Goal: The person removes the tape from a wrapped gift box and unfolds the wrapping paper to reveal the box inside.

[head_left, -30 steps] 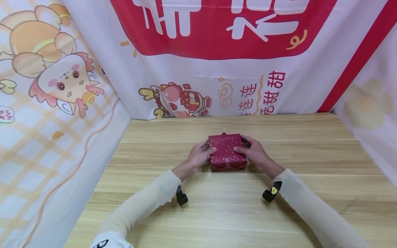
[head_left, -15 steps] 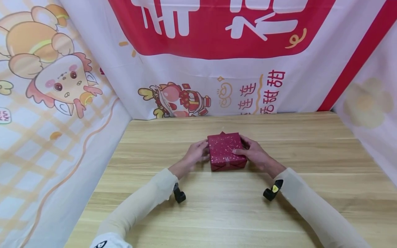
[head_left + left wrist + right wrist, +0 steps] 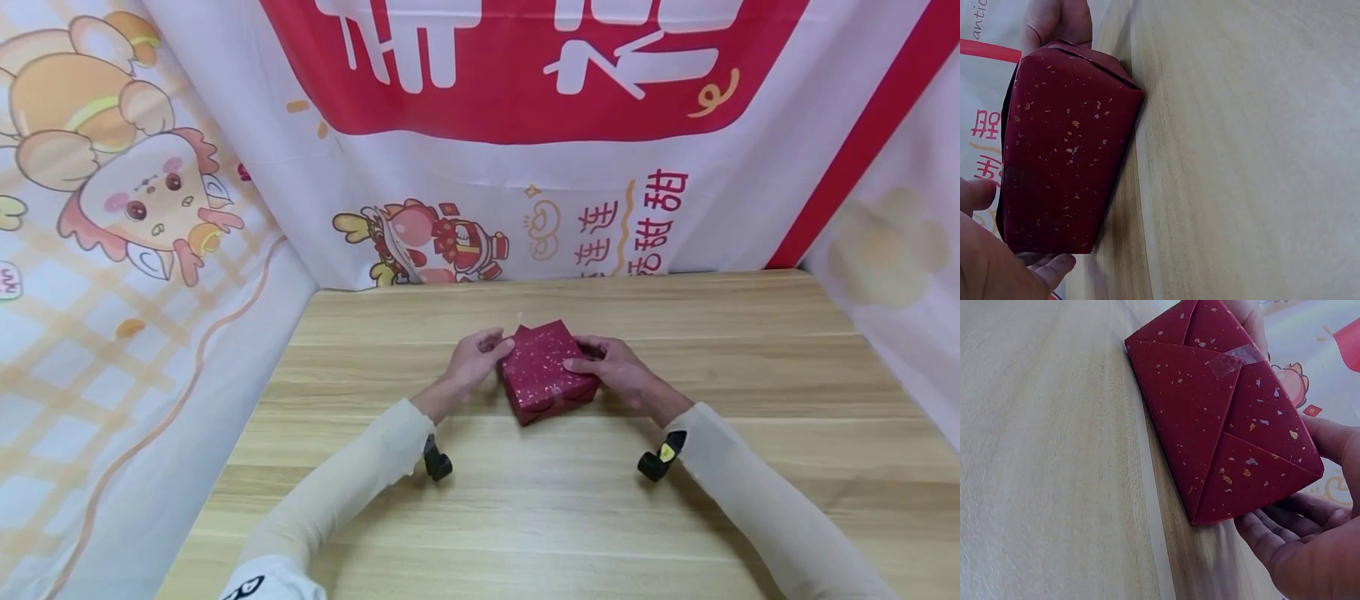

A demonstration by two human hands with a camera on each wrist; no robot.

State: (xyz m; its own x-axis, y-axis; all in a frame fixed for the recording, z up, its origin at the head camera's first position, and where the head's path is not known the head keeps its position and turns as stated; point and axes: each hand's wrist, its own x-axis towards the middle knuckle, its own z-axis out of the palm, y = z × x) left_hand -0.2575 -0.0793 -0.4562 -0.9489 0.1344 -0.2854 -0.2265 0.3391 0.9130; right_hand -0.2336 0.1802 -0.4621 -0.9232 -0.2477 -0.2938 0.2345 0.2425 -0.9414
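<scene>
A box wrapped in dark red paper with gold and silver flecks (image 3: 542, 362) sits turned at an angle on the wooden table. My right hand (image 3: 618, 367) grips its right side, thumb on top and fingers around the side. At the far left corner, my left hand (image 3: 474, 360) holds the box with its thumb at the top edge; its fingers (image 3: 1054, 269) are at the end face in the left wrist view. Folded paper flaps and a strip of clear tape (image 3: 1229, 361) show on the side seen in the right wrist view. The box's underside is hidden.
The wooden table (image 3: 510, 517) ends at a printed cloth backdrop (image 3: 300, 208) behind, with more cloth at both sides. A small black wrist camera (image 3: 437, 462) is strapped to the left wrist, and another black camera (image 3: 656, 465) to the right.
My left hand came off the box's left side, then took hold again at the far left corner. The box has turned anticlockwise, while my right hand kept its grip.
</scene>
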